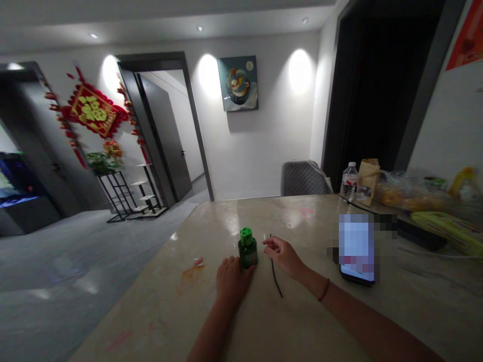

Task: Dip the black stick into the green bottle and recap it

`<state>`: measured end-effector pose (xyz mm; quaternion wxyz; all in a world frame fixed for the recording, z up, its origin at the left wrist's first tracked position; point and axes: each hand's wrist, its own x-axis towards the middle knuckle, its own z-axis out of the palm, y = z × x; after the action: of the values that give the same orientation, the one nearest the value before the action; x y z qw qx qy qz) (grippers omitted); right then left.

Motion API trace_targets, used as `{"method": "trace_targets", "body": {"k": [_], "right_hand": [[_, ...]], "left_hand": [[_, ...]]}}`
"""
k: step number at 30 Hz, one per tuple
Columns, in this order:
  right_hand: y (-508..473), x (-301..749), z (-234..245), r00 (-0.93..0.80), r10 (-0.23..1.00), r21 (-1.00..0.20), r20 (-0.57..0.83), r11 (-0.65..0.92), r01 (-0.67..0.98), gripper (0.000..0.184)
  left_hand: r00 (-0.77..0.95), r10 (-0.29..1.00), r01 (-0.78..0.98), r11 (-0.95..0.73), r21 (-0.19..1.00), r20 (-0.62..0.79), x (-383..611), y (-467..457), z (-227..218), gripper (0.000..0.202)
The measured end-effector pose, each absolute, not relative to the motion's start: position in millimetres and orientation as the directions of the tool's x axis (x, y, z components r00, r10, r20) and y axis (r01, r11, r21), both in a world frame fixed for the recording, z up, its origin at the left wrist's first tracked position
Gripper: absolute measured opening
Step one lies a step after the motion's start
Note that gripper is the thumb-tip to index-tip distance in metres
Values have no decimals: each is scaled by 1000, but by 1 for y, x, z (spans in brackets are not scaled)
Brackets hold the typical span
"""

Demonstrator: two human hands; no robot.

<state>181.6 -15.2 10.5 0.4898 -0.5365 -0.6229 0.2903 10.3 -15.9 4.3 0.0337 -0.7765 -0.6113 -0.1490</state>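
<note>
A small dark green bottle (248, 255) with a bright green ridged cap (246, 235) stands upright on the table. My left hand (231, 279) rests at its lower left side, with the fingers and thumb closed round the base. Just right of the bottle, my right hand (281, 254) has its fingers bent together in a pinch. A thin, slightly curved black strip (276, 281) runs past these fingertips, one end showing above them and the longer part hanging or lying below. The spot where fingers and strip meet is partly hidden.
A lit phone (356, 251) stands propped on the right. Behind it are a water bottle (349, 182), a paper bag (367, 182) and a yellow-green box (449, 231). An orange stain (190, 275) marks the tabletop (162, 306) at left. A grey chair (305, 178) stands at the far edge.
</note>
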Motion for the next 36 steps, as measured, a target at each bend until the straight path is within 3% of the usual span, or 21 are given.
{"method": "trace_targets", "body": {"k": [5,9,13,15,23,27,31,36], "right_hand": [[-16,199,2,83,957,-746,280,162,645,18],[-23,205,-4,14,960,-605,280,165,779,23],[-28,200,-7,-14,963,-516,268,155,842,45],[-28,199,-9,-46,961,-467,274,175,867,47],[-6,204,-14,-85,956,-326,281,178,928,24],[3,205,-9,-96,954,-398,284,208,893,21],[-6,209,1,4,923,-470,384,192,861,17],[-29,212,18,-147,881,-302,450,305,903,18]], "left_hand": [[274,893,926,-345,153,357,7,-10,-2,26],[249,874,933,-332,140,417,8,-5,-15,45],[185,881,958,-260,118,435,8,-2,-22,58],[174,880,960,-251,122,442,8,-1,-24,57],[186,856,938,-301,172,482,7,-3,-19,38],[236,869,906,-358,225,435,6,-7,-8,23],[111,919,918,-241,316,379,4,-11,2,36],[58,922,879,-229,419,383,5,-15,17,44]]}}
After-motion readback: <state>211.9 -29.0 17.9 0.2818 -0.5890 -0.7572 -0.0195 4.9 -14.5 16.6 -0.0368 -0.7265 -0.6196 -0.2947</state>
